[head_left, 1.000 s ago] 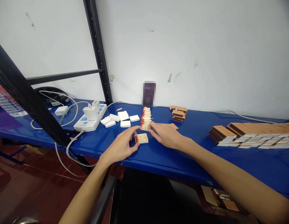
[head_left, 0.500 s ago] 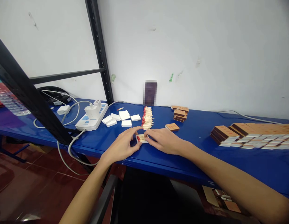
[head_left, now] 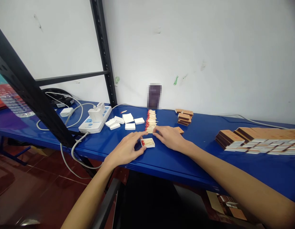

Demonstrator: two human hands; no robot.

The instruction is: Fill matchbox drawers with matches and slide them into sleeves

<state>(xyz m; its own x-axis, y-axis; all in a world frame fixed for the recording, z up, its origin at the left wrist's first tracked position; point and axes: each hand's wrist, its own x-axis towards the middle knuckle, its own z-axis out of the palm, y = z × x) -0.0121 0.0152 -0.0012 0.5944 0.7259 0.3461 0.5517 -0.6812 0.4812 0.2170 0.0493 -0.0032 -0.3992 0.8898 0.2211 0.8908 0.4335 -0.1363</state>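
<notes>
A small white matchbox tray (head_left: 150,145) lies on the blue table with several red-headed matches (head_left: 147,142) inside. My left hand (head_left: 125,148) steadies its left end, thumb at the front corner and index finger stretched along the back towards the match row. Beyond the tray runs a long row of loose matches (head_left: 151,121), red heads to the left. At the row's near right end, my right hand (head_left: 170,136) pinches at the match sticks with thumb and fingers. How many it grips is hidden.
White trays (head_left: 127,118) lie left of the match row. Orange-brown matchboxes (head_left: 184,117) are piled behind my right hand, with a large stack (head_left: 264,136) farther right. A power strip (head_left: 95,122) with cables and a black shelf post (head_left: 103,47) stand left.
My right hand has lifted off the tray and moved back and slightly right to the near end of the match row. My left hand has stayed by the tray.
</notes>
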